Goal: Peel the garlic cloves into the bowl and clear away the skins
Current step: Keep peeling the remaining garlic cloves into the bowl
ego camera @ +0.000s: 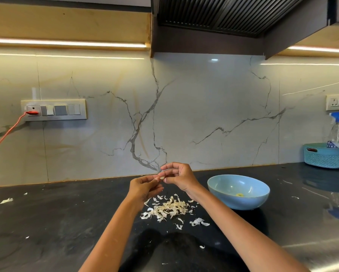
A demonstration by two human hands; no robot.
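Between the fingertips of both hands sits a garlic clove (162,177): left hand (144,188) and right hand (179,177) each pinch it. Below them lies the skin pile (169,210), uncleared. Right of the fingers, the bowl (238,191) holds one peeled clove; peeling seems well along.

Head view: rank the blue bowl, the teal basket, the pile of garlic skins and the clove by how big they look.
1. Blue bowl
2. Pile of garlic skins and teal basket: look alike; the basket sits farther back.
3. Clove
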